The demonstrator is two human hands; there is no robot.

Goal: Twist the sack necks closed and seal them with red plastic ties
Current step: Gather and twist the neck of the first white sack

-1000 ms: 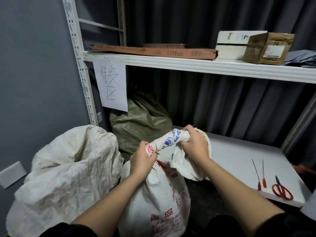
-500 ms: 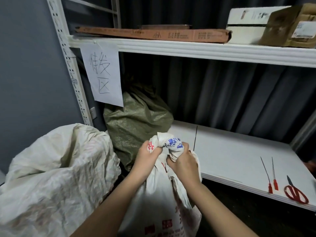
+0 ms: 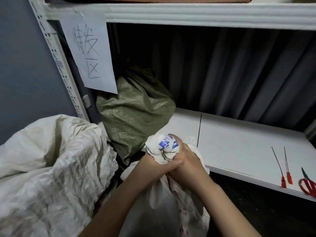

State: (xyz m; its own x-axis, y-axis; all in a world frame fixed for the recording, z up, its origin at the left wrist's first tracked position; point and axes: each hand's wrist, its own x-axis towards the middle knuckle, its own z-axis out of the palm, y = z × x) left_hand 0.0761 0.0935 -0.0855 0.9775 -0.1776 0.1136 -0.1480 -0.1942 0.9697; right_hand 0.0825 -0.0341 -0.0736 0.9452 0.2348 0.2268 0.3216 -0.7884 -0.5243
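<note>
Slumping at the far left, a large cream woven sack [image 3: 47,168] lies crumpled and open-mouthed against the grey wall, just beside the perforated white shelf upright [image 3: 56,62]. A paper sign [image 3: 89,48] with handwritten characters hangs from the upper shelf edge [image 3: 188,14], and below it an olive-green sack [image 3: 133,113] sits at the back corner of the lower shelf [image 3: 239,144], in front of a dark pleated curtain [image 3: 222,69]. In the middle foreground stands the white printed sack [image 3: 171,211], its body dropping between the person's forearms. Its neck [image 3: 164,147], marked with blue print, is gathered into a tight bunch rising just above both fists. The left hand [image 3: 153,170] curls its fingers round the lower part of that bunch, and the right hand [image 3: 186,161] wraps around it from the other side, fingers closed over the fabric, the two hands touching each other. Farther right, well apart from the hands, two red plastic ties [image 3: 284,170] lie side by side on the lower shelf, near its front edge, with red-handled scissors [image 3: 308,183] just beside them at the frame's edge.
</note>
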